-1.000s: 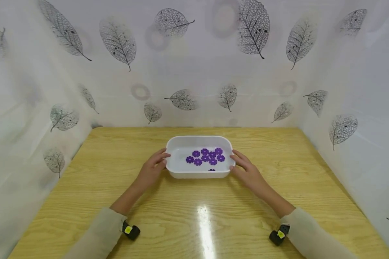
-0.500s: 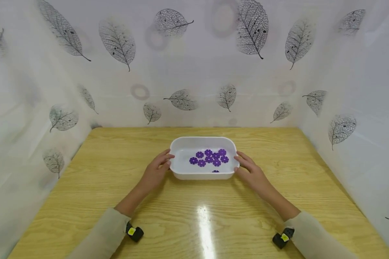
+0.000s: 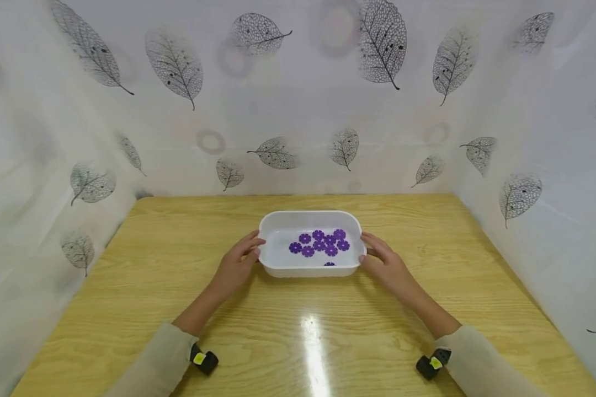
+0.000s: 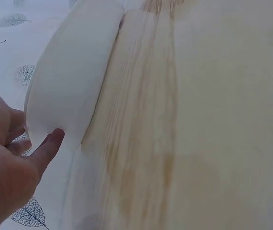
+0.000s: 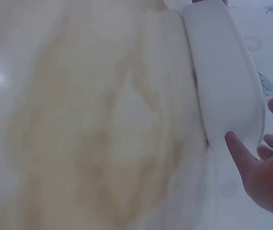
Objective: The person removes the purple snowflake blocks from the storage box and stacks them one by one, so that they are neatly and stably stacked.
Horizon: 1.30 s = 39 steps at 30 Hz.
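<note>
A: While your L hand [image 3: 235, 266] and R hand [image 3: 387, 267] grip its 2 ends, fingers part-bent, what's in the white tray [image 3: 276, 248]?

B: Approx. 10 purple flower-shaped discs [image 3: 319, 245], most toward your R; 1's half hidden by the near rim, so I can't swear to the no.

A: Trays?

B: Just 1, mid-width on your wood table [image 3: 189, 226], nearer the back. Leaf-print sheeting [image 3: 298, 105] behind + both sides; glare strip [image 3: 314, 353] nearer you.

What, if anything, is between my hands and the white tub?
Nothing visible: the left hand and right hand both touch the white tub, one at each end, and the purple flower pieces lie inside it.
</note>
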Available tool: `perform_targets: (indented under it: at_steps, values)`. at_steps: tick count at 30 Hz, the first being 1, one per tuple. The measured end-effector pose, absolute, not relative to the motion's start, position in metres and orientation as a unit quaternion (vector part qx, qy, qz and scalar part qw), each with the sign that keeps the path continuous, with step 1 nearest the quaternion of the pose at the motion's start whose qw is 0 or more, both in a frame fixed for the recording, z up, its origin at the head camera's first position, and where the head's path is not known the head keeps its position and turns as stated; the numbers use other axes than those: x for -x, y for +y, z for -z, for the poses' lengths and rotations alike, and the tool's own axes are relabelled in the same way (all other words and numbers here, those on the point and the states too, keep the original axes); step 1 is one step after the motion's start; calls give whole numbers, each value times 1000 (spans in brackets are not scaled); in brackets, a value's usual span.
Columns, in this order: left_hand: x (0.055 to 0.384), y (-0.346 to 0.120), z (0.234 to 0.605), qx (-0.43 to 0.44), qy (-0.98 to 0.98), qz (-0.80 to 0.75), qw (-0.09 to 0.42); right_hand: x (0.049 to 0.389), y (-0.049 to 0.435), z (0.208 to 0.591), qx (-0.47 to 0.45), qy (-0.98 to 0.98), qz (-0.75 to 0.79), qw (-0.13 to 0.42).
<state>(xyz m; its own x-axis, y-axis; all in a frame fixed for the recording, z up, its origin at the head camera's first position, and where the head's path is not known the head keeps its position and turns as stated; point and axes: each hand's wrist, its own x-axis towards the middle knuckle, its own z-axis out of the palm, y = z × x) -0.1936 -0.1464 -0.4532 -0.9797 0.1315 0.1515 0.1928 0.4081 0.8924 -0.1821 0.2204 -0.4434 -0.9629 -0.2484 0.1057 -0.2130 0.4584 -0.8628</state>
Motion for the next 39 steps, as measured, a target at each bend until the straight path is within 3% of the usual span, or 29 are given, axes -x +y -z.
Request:
perform_targets:
  at_steps: [17, 24, 31, 39]
  values:
    - [195, -146, 454, 100, -815, 571, 16, 223, 225, 429, 88, 855, 511, 4]
    - [193, -149, 455, 94, -811, 577, 12, 224, 220, 436, 98, 854, 510, 8]
    - [181, -145, 431, 86, -806, 585, -12, 225, 221, 439, 96, 848, 522, 4]
    - [196, -151, 446, 109, -831, 546, 8, 222, 221, 435, 89, 836, 542, 17]
